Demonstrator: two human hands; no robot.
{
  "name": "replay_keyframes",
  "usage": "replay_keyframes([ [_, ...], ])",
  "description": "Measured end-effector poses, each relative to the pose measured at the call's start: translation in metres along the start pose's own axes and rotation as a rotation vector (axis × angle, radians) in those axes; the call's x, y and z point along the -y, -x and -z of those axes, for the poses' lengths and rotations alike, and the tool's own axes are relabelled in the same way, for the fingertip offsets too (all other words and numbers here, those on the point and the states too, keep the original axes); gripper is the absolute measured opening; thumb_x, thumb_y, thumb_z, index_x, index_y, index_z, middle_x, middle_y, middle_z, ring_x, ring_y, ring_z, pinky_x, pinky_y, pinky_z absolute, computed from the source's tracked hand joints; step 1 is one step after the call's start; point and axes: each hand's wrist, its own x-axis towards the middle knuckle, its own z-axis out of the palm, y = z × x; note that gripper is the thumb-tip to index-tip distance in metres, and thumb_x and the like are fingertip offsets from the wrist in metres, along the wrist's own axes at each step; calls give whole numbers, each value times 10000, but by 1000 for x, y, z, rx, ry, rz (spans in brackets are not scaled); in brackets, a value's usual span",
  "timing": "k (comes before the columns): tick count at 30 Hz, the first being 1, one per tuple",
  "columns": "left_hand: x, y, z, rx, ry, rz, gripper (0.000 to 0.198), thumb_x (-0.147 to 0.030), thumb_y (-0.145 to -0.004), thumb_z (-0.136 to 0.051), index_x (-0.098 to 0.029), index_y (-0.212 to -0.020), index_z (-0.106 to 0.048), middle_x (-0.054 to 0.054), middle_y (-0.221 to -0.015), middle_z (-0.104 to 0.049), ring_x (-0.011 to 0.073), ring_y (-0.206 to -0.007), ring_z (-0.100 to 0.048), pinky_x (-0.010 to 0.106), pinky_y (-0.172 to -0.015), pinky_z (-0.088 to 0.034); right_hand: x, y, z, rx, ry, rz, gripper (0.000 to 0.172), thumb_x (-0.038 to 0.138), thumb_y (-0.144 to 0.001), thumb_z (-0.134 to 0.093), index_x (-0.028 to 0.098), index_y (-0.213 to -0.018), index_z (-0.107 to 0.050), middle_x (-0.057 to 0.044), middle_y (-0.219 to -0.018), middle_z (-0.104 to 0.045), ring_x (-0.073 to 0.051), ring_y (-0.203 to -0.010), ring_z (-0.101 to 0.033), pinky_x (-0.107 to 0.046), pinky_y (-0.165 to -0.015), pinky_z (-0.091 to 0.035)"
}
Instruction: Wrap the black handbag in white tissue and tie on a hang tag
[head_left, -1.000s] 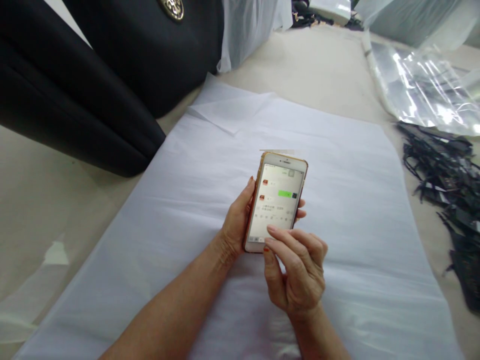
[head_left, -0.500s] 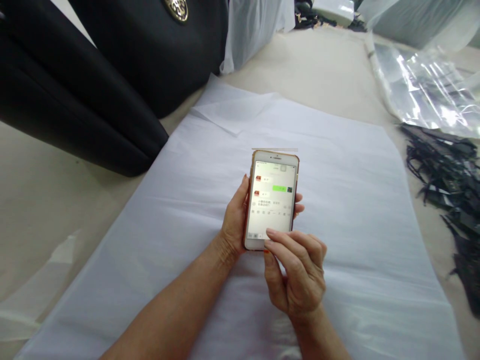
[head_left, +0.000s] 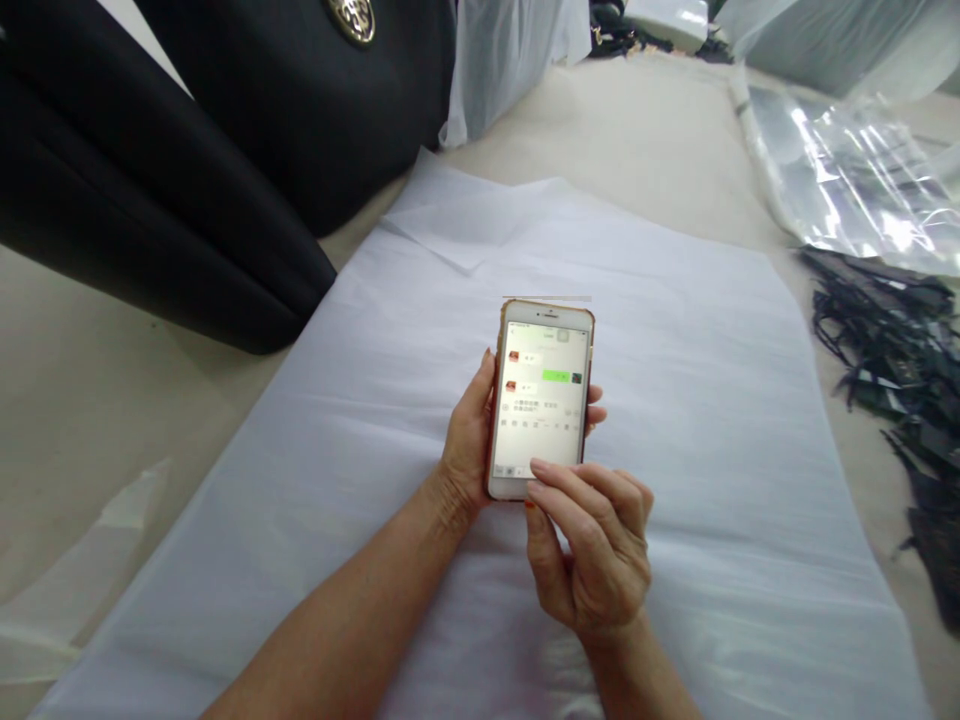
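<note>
A smartphone (head_left: 536, 400) with a white front and a reddish-gold case is cradled in my left hand (head_left: 469, 435). The thumb lies along its left edge, and fingertips of that hand show past its right edge. Its lit screen shows a chat with one green bubble and a keyboard area. Over the lower right of the phone is my right hand (head_left: 600, 540), fingers bent and thumb tip close to the index fingertip, with nothing visible between them. Its fingertips are at the bottom of the screen; whether they touch the glass I cannot tell.
White sheets of thin paper (head_left: 360, 400) lie under my hands on a pale table (head_left: 645, 130). A large black bag (head_left: 300, 120) with a gold emblem stands at upper left. Clear plastic bags (head_left: 847, 180) and a heap of black strips (head_left: 870, 340) lie on the right.
The phone and both hands have shifted very slightly to the left. My grip and the screen's layout look the same.
</note>
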Motion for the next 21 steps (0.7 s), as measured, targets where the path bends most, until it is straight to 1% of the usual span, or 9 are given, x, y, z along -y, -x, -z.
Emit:
replay_keyframes([
  [5, 0, 0, 2, 8, -1, -15, 722, -644, -886, -217, -106, -1124, -635, 174, -1070, -668, 249, -937, -665, 339, -873, -490, 0, -1, -1, -2, 14, -3, 83, 149, -839, -585, 163, -901, -637, -62, -930, -731, -198, -879, -592, -409, -837, -396],
  [11, -2, 0, 0, -11, -3, -19, 722, -638, -888, -216, -93, -1124, -628, 178, -1062, -667, 254, -923, -664, 347, -834, -502, 1, -1, 1, -18, 19, -13, 76, 140, -838, -580, 158, -886, -635, -69, -912, -729, -204, -876, -593, -415, -829, -392],
  [15, -3, 1, -1, -34, 8, -21, 720, -644, -884, -223, -100, -1147, -615, 178, -1082, -657, 262, -928, -657, 354, -804, -506, 0, -1, 3, -16, 23, -23, 85, 137, -840, -568, 173, -891, -625, -53, -893, -726, -200, -872, -590, -408, -823, -396],
  [21, -2, 1, -1, -54, 35, -17, 723, -654, -876, -247, -99, -1194, -585, 177, -1093, -651, 266, -933, -654, 362, -805, -504, 0, -1, 3, -18, 18, -33, 85, 128, -830, -568, 174, -877, -622, -46, -866, -719, -199, -855, -590, -401, -810, -402],
])
